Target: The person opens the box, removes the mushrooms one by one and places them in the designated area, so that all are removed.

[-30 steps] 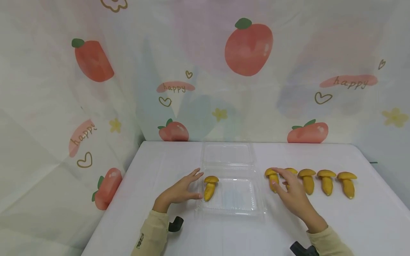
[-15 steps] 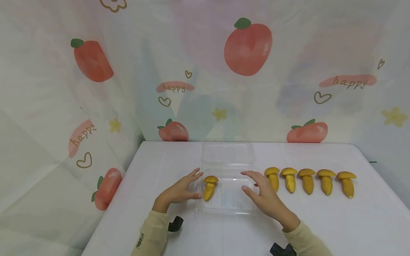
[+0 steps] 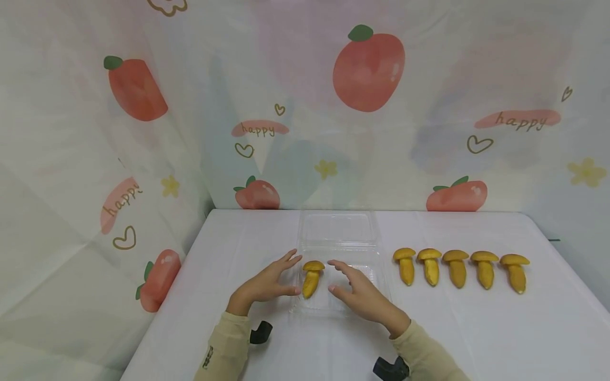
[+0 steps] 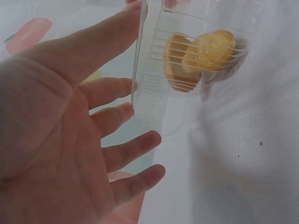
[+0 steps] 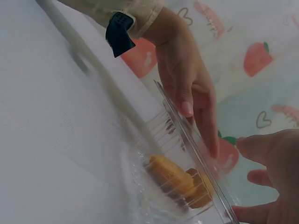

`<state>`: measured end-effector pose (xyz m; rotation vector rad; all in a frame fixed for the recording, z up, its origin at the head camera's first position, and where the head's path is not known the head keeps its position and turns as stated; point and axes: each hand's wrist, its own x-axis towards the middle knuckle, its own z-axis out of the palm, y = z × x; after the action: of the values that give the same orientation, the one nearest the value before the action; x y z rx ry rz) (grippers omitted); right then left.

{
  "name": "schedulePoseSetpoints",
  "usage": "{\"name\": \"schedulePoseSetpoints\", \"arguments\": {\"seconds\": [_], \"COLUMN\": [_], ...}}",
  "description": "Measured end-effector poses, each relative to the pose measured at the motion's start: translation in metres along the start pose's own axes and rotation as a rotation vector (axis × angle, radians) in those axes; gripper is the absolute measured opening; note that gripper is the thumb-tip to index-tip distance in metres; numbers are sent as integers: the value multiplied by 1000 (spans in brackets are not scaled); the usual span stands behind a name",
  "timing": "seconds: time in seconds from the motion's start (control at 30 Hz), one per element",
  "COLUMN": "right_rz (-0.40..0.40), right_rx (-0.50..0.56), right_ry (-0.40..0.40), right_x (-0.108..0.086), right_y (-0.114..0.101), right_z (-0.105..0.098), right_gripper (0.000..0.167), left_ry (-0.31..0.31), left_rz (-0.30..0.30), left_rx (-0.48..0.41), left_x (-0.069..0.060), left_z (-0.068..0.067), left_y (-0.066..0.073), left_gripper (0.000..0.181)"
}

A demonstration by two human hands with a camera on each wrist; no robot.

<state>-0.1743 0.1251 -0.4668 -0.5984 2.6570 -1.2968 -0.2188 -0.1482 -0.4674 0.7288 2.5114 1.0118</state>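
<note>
A clear plastic clamshell box point(image 3: 335, 309) lies with its lid point(image 3: 338, 228) laid back behind it. One yellow toy mushroom point(image 3: 312, 279), cap away from me, lies inside at the left. At the box's left rim is my left hand point(image 3: 267, 284), fingers spread, with the thumb at the rim in the left wrist view. My right hand point(image 3: 364, 296) hovers over the box, to the right of that mushroom. Its fingers are parted and hold nothing. Through the ribbed wall point(image 4: 187, 51) the left wrist view shows the same mushroom.
Several matching mushrooms point(image 3: 458, 269) stand in a row on the white table point(image 3: 476, 333) right of the box. Behind the table hangs a fruit-print cloth point(image 3: 305, 132). Black wrist mounts point(image 3: 392, 369) stick out beneath the sleeves.
My right hand has moved left, from the leftmost mushroom of the row to over the box, with nothing in it. The left hand stays at the box's rim. The mushrooms have not moved.
</note>
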Motion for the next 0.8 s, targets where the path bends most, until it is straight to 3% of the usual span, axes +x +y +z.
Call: {"name": "schedulePoseSetpoints", "arguments": {"seconds": [0.37,0.6,0.8], "right_rz": [-37,-97,-93], "right_rx": [39,32,51], "right_ry": [-135,-163,-176], "right_x": [18,28,34], "right_y": [0,3,3], "right_z": [18,25,26], "right_gripper": [64,62,61], "left_ry": [-4,-2,0], "left_rz": [20,22,15], "left_rx": [-2,-6,-6], "left_x": [0,1,0], "left_z": [-1,-1,-1], "left_y": [0,1,1], "left_gripper": [82,82,82]}}
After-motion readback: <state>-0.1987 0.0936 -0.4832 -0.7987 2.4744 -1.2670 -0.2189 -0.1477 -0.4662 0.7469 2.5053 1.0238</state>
